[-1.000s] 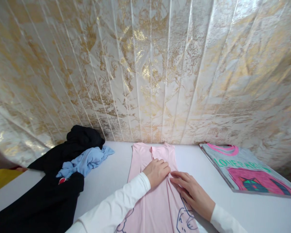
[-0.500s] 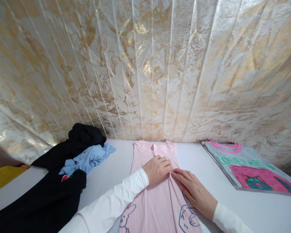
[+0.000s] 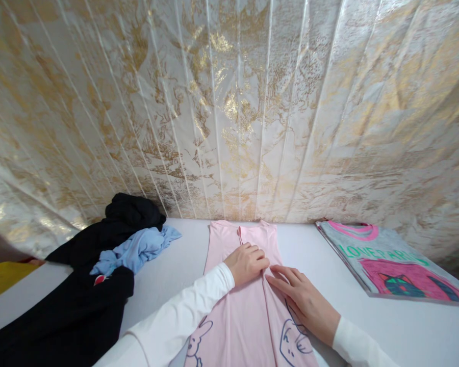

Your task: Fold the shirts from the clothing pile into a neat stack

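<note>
One pink garment (image 3: 247, 326) on white tabletop (image 3: 382, 329), left hand (image 3: 247, 264) seemingly pinching it, right hand (image 3: 309, 303), grip unclear, gold-patterned sheeting (image 3: 233, 112) behind

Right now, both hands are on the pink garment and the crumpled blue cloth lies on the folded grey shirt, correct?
No: the head view shows the blue cloth against the black clothing, not on the folded grey shirt. The left hand and right hand are on the pink garment.

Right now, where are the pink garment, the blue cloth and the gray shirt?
Pink garment (image 3: 247, 308): head view, plain fabric, lower middle.
Blue cloth (image 3: 135, 250): head view, crumpled middle.
Gray shirt (image 3: 396, 268): head view, pink patch on its print.
</note>
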Action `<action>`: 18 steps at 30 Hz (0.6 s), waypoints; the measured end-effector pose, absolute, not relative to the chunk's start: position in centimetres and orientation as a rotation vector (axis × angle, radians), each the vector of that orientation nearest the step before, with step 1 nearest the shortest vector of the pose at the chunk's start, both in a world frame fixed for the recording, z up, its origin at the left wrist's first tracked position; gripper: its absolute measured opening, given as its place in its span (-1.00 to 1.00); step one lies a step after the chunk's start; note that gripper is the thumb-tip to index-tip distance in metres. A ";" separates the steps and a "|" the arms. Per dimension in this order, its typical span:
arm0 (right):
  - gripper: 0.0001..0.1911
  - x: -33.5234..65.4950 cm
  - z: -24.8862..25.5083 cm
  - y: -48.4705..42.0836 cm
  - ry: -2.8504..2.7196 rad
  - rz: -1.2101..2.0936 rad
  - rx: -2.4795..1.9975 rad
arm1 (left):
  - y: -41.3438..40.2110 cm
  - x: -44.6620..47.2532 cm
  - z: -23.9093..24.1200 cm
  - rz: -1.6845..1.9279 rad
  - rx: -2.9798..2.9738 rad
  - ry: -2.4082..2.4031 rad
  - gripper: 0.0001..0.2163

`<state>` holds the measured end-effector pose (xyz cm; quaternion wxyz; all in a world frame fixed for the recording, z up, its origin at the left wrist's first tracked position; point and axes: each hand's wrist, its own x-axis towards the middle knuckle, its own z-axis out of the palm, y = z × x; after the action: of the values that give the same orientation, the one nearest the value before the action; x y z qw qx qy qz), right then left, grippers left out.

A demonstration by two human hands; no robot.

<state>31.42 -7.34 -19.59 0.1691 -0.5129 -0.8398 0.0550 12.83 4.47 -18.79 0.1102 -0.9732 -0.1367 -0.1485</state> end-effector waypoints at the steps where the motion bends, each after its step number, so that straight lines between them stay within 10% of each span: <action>1: -0.54 31.3 -19.5 -7.4 -2.412 0.136 -1.466 | 4.5 12.8 -18.7 -0.433 -2.858 -0.386 -0.93; 18: -0.55 32.1 -19.9 -7.6 -2.416 0.194 -1.429 | 3.3 12.0 -17.8 -0.484 -2.836 -0.212 -0.87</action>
<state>32.12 -7.62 -19.94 0.1633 -0.5011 -0.8471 0.0681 11.98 3.28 -17.75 0.1279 -0.9750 -0.0729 -0.1664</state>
